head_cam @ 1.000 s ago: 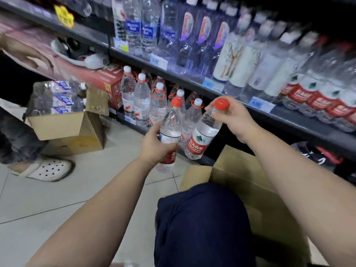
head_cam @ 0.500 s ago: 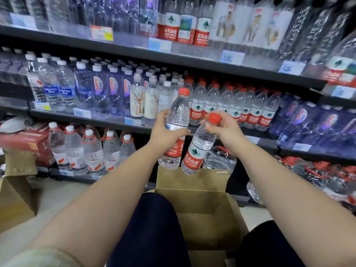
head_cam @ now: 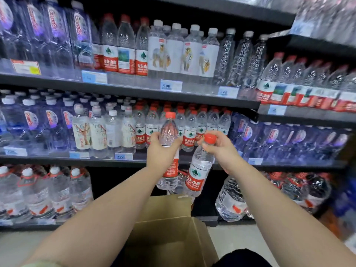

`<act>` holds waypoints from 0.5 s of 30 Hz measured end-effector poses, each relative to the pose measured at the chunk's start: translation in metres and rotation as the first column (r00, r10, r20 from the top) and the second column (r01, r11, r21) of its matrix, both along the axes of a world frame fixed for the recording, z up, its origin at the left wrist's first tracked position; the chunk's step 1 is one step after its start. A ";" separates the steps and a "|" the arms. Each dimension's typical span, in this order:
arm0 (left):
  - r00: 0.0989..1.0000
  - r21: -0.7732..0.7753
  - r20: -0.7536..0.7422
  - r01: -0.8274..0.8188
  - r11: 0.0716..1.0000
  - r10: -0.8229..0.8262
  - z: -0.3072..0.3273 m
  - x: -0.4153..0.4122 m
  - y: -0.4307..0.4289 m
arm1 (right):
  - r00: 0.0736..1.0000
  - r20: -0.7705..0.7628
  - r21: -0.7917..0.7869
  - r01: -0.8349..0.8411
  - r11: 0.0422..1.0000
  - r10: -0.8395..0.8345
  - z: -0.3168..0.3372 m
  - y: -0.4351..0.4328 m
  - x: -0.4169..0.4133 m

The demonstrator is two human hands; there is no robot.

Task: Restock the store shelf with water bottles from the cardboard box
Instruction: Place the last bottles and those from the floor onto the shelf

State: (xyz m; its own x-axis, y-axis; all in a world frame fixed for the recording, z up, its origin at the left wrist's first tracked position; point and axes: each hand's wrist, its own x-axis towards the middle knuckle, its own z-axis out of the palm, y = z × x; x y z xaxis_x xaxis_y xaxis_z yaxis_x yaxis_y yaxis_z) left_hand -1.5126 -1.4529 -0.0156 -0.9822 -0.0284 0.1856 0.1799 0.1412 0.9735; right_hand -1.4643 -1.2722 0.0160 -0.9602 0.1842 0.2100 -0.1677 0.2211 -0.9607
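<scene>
My left hand point(head_cam: 160, 151) grips a clear water bottle point(head_cam: 169, 130) with a red cap and red label around its middle, holding it upright in front of the middle shelf point(head_cam: 134, 161). My right hand point(head_cam: 219, 146) holds a second, matching water bottle point(head_cam: 198, 174) by its red cap and neck, and the bottle hangs tilted to the lower left. Both bottles sit just before a row of same-brand red-capped bottles point(head_cam: 200, 128) on the middle shelf. The open cardboard box point(head_cam: 167, 224) lies below my arms, and its inside is mostly hidden.
The upper shelf point(head_cam: 134, 89) carries taller bottles and price tags. Blue-tinted bottles point(head_cam: 38, 120) fill the middle shelf's left and right ends. Large jugs point(head_cam: 48, 191) stand on the bottom shelf at left, and more jugs point(head_cam: 231, 197) at right. My dark-clothed knee point(head_cam: 242, 257) is beside the box.
My view has swung from the left aisle to face the shelves and has tilted up. Both hands have risen with their bottles toward the middle shelf's red-capped row.
</scene>
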 end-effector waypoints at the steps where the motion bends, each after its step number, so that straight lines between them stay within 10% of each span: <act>1: 1.000 -0.014 -0.006 -0.011 1.000 0.011 0.000 -0.009 0.007 | 1.000 -0.010 0.000 -0.001 1.000 0.001 0.000 0.008 -0.009; 15: 0.989 0.062 -0.073 -0.125 0.990 0.130 -0.020 -0.146 0.112 | 0.987 -0.112 -0.023 0.116 0.993 -0.118 0.000 0.097 -0.165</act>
